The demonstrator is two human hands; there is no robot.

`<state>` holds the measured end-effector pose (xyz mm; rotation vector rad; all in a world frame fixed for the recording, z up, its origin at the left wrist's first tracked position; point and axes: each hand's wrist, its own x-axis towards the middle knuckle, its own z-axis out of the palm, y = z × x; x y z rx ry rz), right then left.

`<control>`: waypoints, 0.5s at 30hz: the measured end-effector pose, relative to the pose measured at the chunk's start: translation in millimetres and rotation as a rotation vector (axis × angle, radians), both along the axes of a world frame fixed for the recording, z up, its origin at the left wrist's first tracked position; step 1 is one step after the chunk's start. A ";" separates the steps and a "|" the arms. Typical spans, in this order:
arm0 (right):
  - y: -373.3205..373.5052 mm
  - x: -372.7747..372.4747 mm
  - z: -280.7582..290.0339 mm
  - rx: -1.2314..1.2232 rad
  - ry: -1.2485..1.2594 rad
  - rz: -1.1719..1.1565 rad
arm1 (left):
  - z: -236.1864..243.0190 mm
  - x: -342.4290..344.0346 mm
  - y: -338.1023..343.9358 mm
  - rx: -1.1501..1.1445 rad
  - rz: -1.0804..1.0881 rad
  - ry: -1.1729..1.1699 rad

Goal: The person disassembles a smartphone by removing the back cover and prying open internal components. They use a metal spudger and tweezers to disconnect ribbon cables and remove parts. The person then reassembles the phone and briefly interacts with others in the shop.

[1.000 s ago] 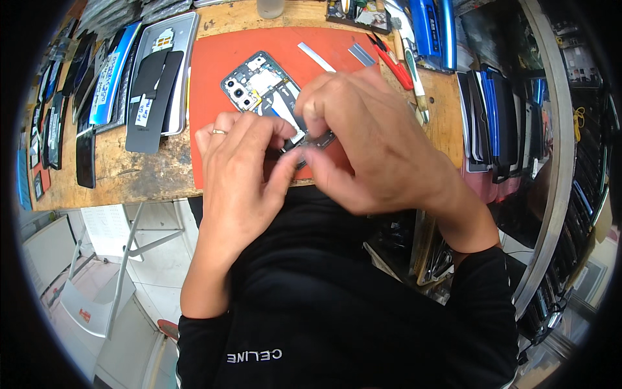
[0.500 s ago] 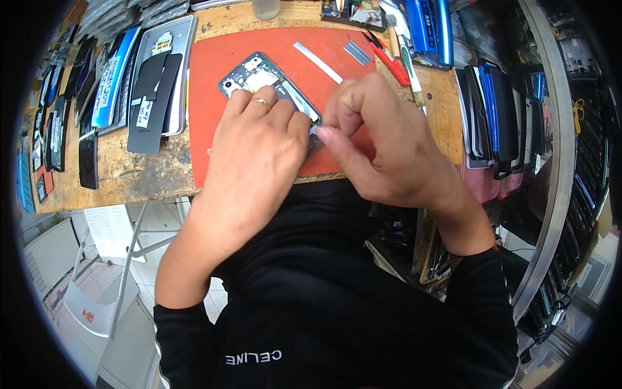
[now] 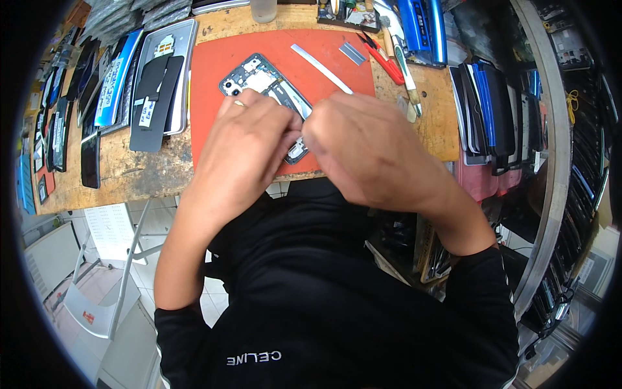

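A smartphone [image 3: 260, 79] with its back off, inner boards and camera lenses bared, lies aslant on an orange-red mat [image 3: 214, 65]. Over its lower half is my left hand [image 3: 243, 139], fingers curled in and pressed together near the phone's middle. My right hand [image 3: 366, 152] meets it from the right, closed with its back turned up, at the phone's right edge. Whatever is between the fingertips of either hand is hidden. The phone's bottom end [image 3: 297, 152] shows in the gap between the two hands.
On the mat lie a pale strip [image 3: 321, 68] and small grey strips [image 3: 353, 54]. Red-handled cutters [image 3: 385, 63] and a slim tool [image 3: 408, 74] rest to the right. Phone parts and a tray [image 3: 186, 78] stand left, stacked covers [image 3: 489, 117] right.
My right hand has rolled over and moved left against my left hand. My left hand has shifted a little left and curled its fingers, uncovering the phone's bottom end.
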<state>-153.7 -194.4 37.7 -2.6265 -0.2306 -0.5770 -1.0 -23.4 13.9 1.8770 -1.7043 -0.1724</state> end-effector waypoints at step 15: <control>8.7 0.2 16.7 0.113 0.203 0.211 | -22.4 -29.9 3.3 -0.150 0.104 0.316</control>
